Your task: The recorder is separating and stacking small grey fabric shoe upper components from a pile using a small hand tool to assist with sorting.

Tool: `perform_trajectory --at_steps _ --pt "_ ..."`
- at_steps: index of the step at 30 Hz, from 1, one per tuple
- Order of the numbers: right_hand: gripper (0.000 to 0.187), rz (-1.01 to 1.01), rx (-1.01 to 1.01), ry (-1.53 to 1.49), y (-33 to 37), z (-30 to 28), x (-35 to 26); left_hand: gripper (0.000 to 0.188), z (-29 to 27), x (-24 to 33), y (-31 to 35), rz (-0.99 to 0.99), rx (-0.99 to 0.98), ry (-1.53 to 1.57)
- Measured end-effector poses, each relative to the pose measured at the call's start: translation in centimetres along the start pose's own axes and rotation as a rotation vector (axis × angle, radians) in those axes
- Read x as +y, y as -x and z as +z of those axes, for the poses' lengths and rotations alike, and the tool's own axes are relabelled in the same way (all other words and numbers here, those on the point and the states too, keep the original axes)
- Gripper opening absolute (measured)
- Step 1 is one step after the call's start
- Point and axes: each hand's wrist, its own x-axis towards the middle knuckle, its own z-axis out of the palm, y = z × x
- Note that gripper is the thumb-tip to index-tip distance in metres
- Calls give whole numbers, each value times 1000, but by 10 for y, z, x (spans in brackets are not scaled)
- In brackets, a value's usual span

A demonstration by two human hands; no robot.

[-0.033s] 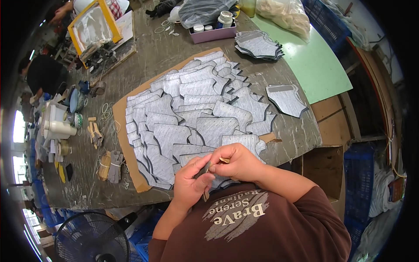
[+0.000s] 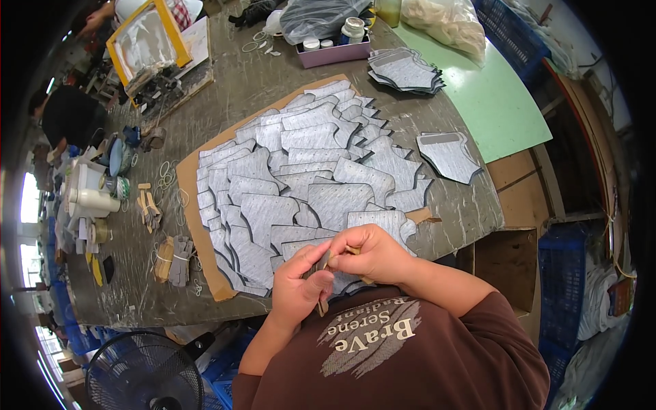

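My left hand (image 2: pixel 298 285) is closed around a small grey strip (image 2: pixel 322 309), whose lower end pokes out below the fingers. My right hand (image 2: pixel 376 254) pinches at the strip's upper end, thumb and forefinger meeting my left fingertips. A tan strip (image 2: pixel 367 279) is tucked in the right hand's curled fingers, which hide most of it. Both hands are close to my chest, over the near edge of a spread of overlapping grey fabric pieces (image 2: pixel 270 210). These dark-edged, curved pieces lie on a brown cardboard sheet (image 2: pixel 191 205).
Left of the cardboard lie bundled tan strips (image 2: pixel 163 260), bundled grey strips (image 2: pixel 180 265) and loose rubber bands (image 2: pixel 166 175). More cut pieces (image 2: pixel 447 156) are stacked at right. A purple box (image 2: pixel 335 55) holds jars at the back. A black fan (image 2: pixel 143 372) stands lower left.
My right fingertips have shifted slightly against the strips, and the tan strip shows at a slightly different angle. My left hand and the fabric pieces stay put.
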Motion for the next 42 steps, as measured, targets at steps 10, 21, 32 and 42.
perform_trajectory --at_steps 10,21,32,42 --pt "6 -34 -116 106 5 -11 14 19 -8 15 -9 384 -34 -786" --pt "6 -388 11 -35 13 -47 23 13 -46 19 10 -122 510 -248" --pt "31 -857 164 1616 10 -34 63 5 -52 13 -15 -192 275 -547" --pt "29 -842 180 1624 11 -34 62 6 -51 11 -21 -227 276 -541"
